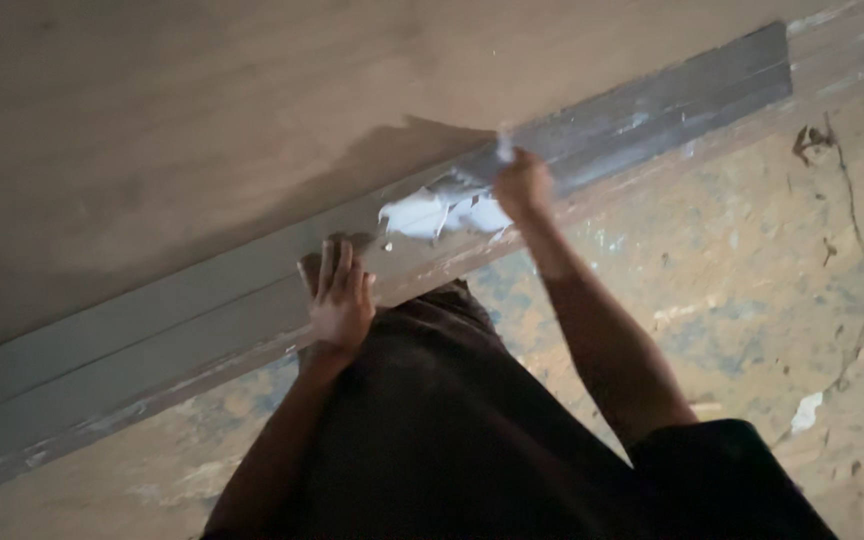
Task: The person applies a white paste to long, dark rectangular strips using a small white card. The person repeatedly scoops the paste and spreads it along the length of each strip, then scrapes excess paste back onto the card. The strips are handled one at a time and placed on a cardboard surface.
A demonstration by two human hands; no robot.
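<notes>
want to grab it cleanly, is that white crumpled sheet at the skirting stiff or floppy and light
The white sheet looks creased and torn-edged, so probably floppy and light. It lies against the grey skirting board under the right hand, so it may tear or crumple further if pulled.

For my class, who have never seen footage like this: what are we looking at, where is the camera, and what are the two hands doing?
There is one picture, taken by a camera worn on a person's head and looking down, so the arms reach away from the viewer. No machine is involved, only two bare hands. The left hand rests flat, fingers spread, against a grey skirting band that runs along the foot of a plain beige wall. The right hand is closed around a small tool, too blurred to name, pressed to a patch of white filler on that band. Below lies a rough, stained floor. The dark shape in the middle is the person's clothing.
</notes>
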